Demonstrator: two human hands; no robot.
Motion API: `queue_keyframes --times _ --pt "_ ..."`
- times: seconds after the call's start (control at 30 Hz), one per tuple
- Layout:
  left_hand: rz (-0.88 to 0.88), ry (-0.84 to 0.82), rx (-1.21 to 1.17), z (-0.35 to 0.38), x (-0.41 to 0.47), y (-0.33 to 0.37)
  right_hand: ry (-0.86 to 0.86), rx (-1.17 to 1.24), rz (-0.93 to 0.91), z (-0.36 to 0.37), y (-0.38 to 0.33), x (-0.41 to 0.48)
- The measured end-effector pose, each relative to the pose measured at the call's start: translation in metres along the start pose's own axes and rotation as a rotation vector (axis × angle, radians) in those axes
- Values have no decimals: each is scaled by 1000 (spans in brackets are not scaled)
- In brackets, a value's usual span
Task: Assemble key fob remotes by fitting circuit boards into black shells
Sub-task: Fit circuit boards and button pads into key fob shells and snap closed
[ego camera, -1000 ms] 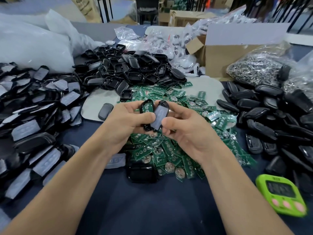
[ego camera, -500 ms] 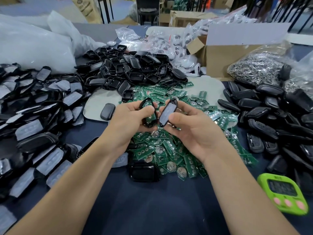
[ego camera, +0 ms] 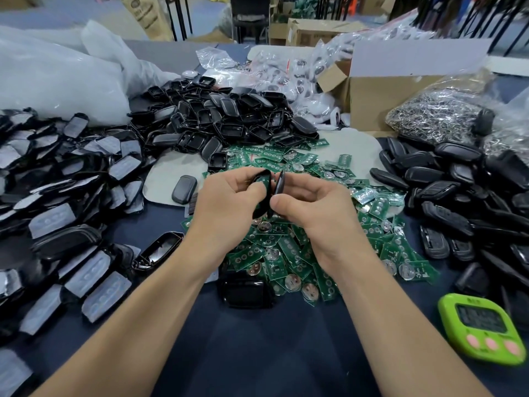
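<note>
The left hand (ego camera: 229, 203) and right hand (ego camera: 313, 209) have turned shell (ego camera: 264, 185) and cover (ego camera: 279, 183) edge-on. These now nearly meet above the board pile (ego camera: 289, 255)

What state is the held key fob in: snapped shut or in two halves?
Two halves: left hand holds one shell half, right hand the other half, gap between.

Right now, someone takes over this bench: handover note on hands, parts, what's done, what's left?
Left hand grips a black shell half, with what looks like a green board inside.
Right hand pinches the cover half, edge-on beside it. The faces nearly meet but are not snapped shut.
Loose circuit boards are heaped under the hands, empty shells piled behind, closed fobs at right.
Done: board seated, as far as can be seen.
Left: probably press the halves together, put the fob with the closed ones, repeat.
</note>
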State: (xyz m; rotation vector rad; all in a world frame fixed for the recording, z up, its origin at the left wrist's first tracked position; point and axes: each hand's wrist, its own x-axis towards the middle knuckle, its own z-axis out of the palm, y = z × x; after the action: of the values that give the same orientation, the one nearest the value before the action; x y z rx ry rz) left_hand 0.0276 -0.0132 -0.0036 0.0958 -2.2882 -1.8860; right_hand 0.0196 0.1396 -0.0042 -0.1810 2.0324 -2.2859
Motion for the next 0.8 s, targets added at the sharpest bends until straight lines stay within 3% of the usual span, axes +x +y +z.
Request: queue_keyframes --times 0.23,0.43,0.57,0.73,0.8 --pt "-43 -9 -63 4 -3 4 81 -339 -128 8 -2 -6" --pt "-143 -39 -137 2 -3 5 120 -403 -189 11 -2 -7" --pt "-142 -44 -132 1 -3 5 120 -382 -153 10 -3 -7" --pt "-144 65 -175 -5 0 7 184 52 95 3 -1 2" --pt "-173 82 -224 -5 0 7 246 -42 85 1 0 4"
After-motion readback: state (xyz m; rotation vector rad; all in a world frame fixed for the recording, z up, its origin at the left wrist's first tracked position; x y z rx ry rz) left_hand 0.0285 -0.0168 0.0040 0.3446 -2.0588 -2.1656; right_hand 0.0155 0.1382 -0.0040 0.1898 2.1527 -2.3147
